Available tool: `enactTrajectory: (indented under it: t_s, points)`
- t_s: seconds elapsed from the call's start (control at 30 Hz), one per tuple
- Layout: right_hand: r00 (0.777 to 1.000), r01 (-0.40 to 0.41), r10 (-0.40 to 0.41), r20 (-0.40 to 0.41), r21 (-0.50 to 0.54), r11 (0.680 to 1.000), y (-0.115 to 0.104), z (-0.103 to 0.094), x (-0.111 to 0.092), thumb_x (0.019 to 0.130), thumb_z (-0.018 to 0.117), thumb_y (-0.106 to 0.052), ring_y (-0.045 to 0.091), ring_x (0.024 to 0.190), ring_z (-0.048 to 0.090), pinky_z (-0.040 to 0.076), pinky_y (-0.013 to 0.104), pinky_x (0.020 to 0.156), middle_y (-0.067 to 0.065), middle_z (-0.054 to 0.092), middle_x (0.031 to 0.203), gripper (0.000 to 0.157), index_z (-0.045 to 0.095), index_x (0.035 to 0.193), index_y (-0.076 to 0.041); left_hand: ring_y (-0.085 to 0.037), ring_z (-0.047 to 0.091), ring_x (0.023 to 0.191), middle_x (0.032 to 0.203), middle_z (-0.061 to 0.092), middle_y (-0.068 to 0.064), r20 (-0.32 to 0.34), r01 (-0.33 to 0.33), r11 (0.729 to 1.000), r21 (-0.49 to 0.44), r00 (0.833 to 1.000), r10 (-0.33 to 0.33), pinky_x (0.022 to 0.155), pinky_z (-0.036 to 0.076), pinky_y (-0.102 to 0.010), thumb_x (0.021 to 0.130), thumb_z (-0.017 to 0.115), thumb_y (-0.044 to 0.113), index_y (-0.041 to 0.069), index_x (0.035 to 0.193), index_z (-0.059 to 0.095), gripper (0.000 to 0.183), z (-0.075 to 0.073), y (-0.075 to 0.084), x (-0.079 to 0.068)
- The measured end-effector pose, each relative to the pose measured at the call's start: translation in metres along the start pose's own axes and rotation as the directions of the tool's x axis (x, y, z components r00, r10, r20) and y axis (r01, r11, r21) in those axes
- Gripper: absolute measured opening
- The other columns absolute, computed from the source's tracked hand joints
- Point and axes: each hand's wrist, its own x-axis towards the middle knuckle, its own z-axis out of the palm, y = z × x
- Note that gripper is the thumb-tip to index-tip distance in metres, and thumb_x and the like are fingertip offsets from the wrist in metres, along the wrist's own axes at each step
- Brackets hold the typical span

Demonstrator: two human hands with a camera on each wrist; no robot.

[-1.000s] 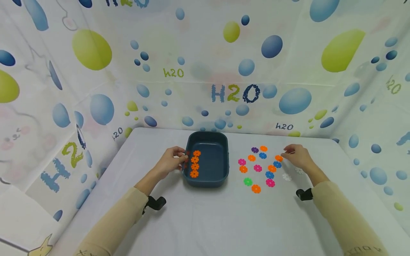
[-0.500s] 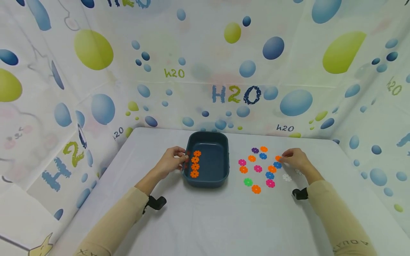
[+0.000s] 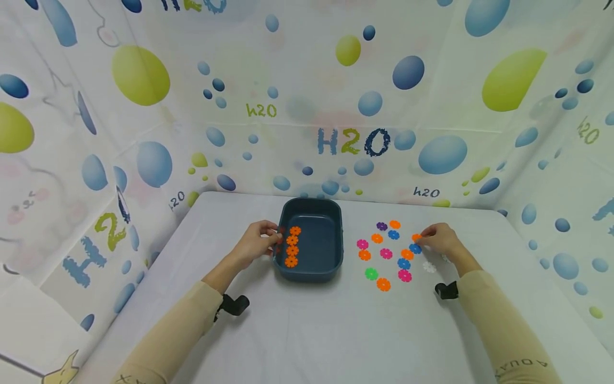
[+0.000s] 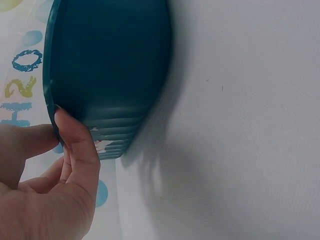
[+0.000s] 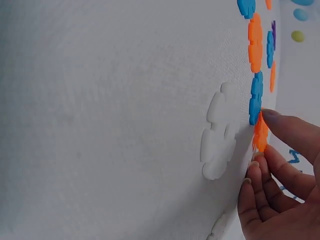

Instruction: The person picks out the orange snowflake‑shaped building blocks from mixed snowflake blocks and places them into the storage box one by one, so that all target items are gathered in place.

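1. so far, four orange flower-shaped discs [image 3: 292,250] lie in a column inside the dark teal basin [image 3: 309,275], toward its left side; the basin stands on the white tablecloth [image 3: 345,336].
2. outside it, to the right, six more orange discs [image 3: 384,284] are on show, one of them at the fingertips of the right hand [image 3: 443,240].
3. that hand is nearly closed, thumb and forefinger pinching this orange disc [image 5: 261,135] by opposite edges (whether it has left the cloth, i cannot tell).
4. the left hand [image 3: 256,242] pinches the basin's left rim between thumb and fingers, probably to steady it.
5. also outside: three blue discs [image 3: 404,263], three pink discs [image 3: 405,276], a purple disc [image 3: 381,226], a green disc [image 3: 371,273] and two white discs [image 3: 429,266], one partly hidden by the right hand.
6. by the orange count alone, the loading looks under half done.
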Motion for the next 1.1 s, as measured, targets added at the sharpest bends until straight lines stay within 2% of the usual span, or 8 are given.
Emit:
enactTrajectory:
  t_s: [0.3,0.57,0.67,0.87,1.1]
  points:
    - [0.999,0.023,-0.021,-0.047,0.037,0.999,0.0,-0.001,-0.001,0.099,0.067,-0.02,0.038,0.105,0.052,0.051,0.048,0.097,0.026,0.058,0.12,0.04,0.057,0.127,0.008,-0.04,0.067,0.089,0.103,0.06,-0.017,-0.001,0.0,1.0,-0.008,1.0,0.0,0.063,0.057,-0.026,0.102,0.061,0.008,-0.01,0.132,0.052,0.036,-0.001,-0.004,0.004]
    - [0.991,0.117,-0.112,-0.078,0.066,0.991,-0.009,-0.006,-0.006,0.102,0.062,-0.019,0.036,0.103,0.056,0.049,0.042,0.092,0.024,0.064,0.117,0.032,0.061,0.123,0.005,-0.034,0.068,0.085,0.102,0.06,-0.016,0.001,0.002,1.0,-0.014,1.0,-0.002,0.063,0.058,-0.027,0.102,0.061,0.008,-0.009,0.131,0.053,0.034,-0.001,-0.004,0.003]
    - [0.981,0.179,-0.171,-0.094,0.077,0.981,-0.018,-0.008,-0.012,0.103,0.063,-0.019,0.038,0.104,0.059,0.049,0.041,0.09,0.023,0.067,0.114,0.03,0.062,0.122,0.004,-0.035,0.068,0.085,0.101,0.06,-0.015,0.007,-0.006,1.0,-0.015,1.0,0.007,0.063,0.058,-0.027,0.102,0.06,0.007,-0.01,0.131,0.053,0.035,-0.001,-0.004,0.003]
    - [0.953,0.296,-0.287,-0.101,0.091,0.951,-0.048,-0.01,-0.024,0.103,0.062,-0.021,0.042,0.105,0.061,0.052,0.045,0.092,0.02,0.07,0.11,0.028,0.064,0.12,0.002,-0.043,0.068,0.092,0.1,0.06,-0.015,0.007,-0.011,1.0,-0.019,1.0,0.011,0.063,0.058,-0.027,0.102,0.06,0.008,-0.009,0.131,0.053,0.034,-0.002,-0.003,0.002]
    - [0.929,0.368,-0.361,-0.078,0.116,0.923,-0.086,-0.002,-0.035,0.101,0.066,-0.021,0.032,0.096,0.063,0.053,0.026,0.081,0.021,0.07,0.111,0.027,0.066,0.117,0.0,-0.039,0.068,0.09,0.102,0.06,-0.017,0.005,-0.004,1.0,-0.016,1.0,0.004,0.064,0.058,-0.028,0.103,0.06,0.009,-0.008,0.131,0.054,0.033,-0.002,-0.003,0.001]
